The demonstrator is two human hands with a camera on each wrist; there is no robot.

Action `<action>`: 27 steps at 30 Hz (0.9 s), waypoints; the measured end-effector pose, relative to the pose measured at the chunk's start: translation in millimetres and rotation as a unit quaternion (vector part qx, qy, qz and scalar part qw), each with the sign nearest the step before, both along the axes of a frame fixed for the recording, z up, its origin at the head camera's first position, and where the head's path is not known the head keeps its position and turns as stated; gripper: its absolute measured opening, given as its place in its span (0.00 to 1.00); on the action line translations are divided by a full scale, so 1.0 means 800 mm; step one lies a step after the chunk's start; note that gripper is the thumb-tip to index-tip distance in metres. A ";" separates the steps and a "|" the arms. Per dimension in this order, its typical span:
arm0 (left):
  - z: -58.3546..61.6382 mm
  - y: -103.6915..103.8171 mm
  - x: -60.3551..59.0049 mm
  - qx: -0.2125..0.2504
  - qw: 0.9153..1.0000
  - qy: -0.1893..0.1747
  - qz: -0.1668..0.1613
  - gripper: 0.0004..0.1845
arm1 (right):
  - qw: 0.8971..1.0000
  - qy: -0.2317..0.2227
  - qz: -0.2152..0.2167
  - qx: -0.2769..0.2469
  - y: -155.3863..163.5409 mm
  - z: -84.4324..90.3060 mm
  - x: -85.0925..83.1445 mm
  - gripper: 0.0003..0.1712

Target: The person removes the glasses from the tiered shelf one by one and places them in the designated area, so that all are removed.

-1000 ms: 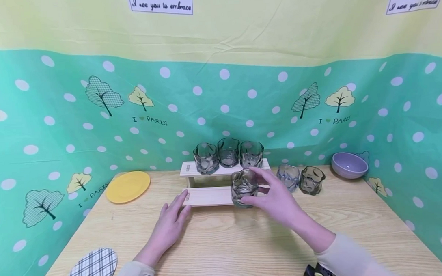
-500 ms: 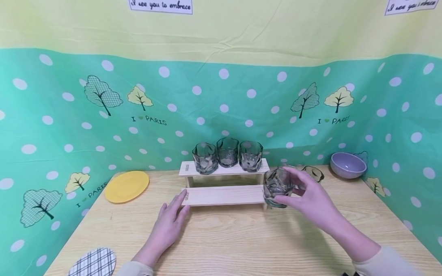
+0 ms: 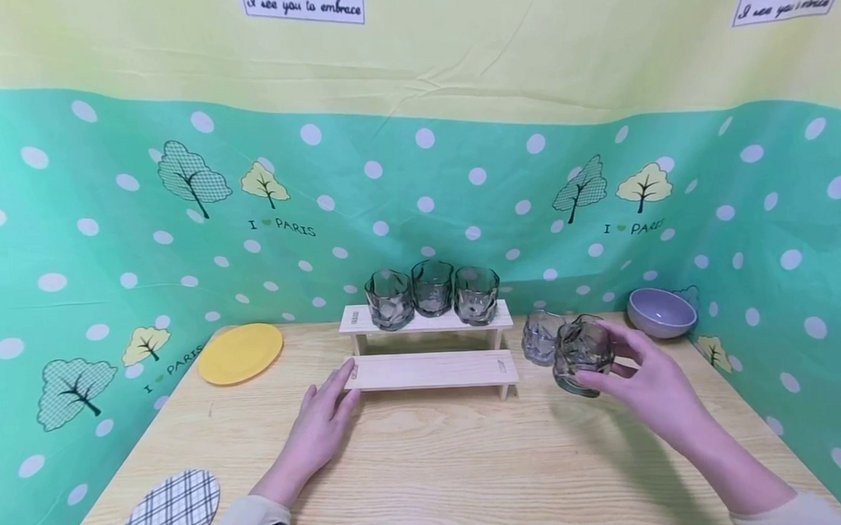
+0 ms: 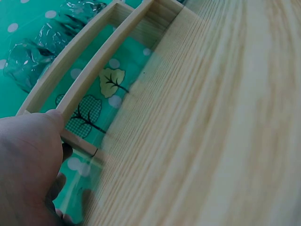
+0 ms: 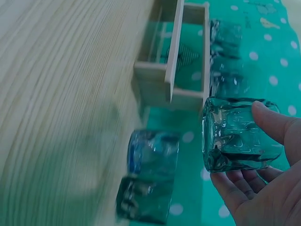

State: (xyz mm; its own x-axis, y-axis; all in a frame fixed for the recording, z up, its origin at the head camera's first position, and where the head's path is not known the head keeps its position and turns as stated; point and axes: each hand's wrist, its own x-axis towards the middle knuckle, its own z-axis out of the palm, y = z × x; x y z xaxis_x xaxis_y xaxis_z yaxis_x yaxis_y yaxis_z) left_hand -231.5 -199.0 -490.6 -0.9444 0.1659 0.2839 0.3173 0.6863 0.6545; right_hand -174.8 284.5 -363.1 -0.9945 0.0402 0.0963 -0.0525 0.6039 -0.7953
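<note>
Holding the smoky glass (image 3: pixel 581 357) upright in its grip just above the bench (image 3: pixel 469 462), the right hand (image 3: pixel 657 389) sits right of the wooden rack (image 3: pixel 431 369), whose left end the flat left hand (image 3: pixel 322 428) touches.

Teal polka-dot backdrop (image 3: pixel 460 199) with trees, yellow band above; pale wooden table (image 3: pixel 469 462) beneath.
</note>
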 end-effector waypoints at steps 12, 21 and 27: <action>0.002 0.000 0.000 -0.005 1.000 0.001 -0.002 0.32 | 0.999 -0.001 -0.036 0.017 0.067 -0.007 0.001 0.67; 0.002 0.000 -0.001 -0.007 1.000 -0.001 -0.003 0.32 | 0.996 0.015 -0.071 0.050 0.104 -0.015 -0.011 0.65; 0.003 0.001 -0.001 -0.006 1.000 -0.004 -0.001 0.32 | 0.994 0.007 -0.090 0.056 0.124 -0.023 -0.023 0.66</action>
